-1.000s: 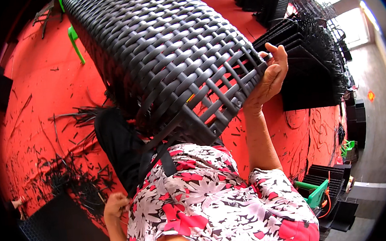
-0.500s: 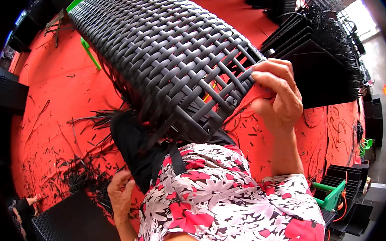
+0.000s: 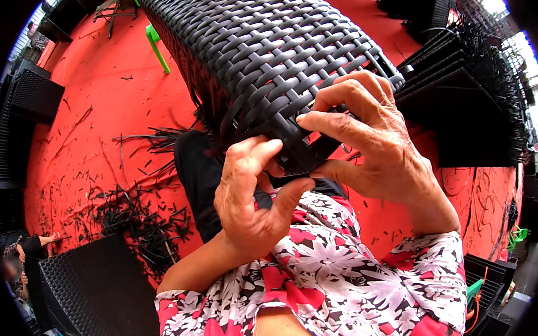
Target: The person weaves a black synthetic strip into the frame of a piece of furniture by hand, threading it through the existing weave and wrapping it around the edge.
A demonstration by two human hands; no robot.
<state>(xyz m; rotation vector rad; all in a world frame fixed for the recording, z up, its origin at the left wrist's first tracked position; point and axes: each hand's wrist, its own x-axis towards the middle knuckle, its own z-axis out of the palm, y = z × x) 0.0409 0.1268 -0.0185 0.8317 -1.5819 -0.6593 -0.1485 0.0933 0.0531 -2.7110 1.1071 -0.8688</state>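
A dark grey woven plastic-rattan furniture piece (image 3: 267, 45) stretches away from my lap, its near end open in a few gaps at the corner. My left hand (image 3: 246, 197) curls around the lower left of that corner, thumb below and fingers above. Over the same corner bends my right hand (image 3: 372, 140), its fingertips pressed on the weave and its thumb under the edge. A short dark strip end shows between the two thumbs. My fingers hide part of the corner, so I cannot tell exactly which strand they pinch.
Scraps of black strip (image 3: 143, 228) litter the red floor (image 3: 96, 160). A black woven panel (image 3: 98, 295) stands at lower left, near another person's arm (image 3: 45, 240). Stacked black panels (image 3: 461, 94) are at right. A green leg (image 3: 157, 48) shows beyond the woven piece.
My left hand has risen from beside my lap to the near corner. My right hand has moved left and inward onto the weave. In view, the woven piece sits farther right.
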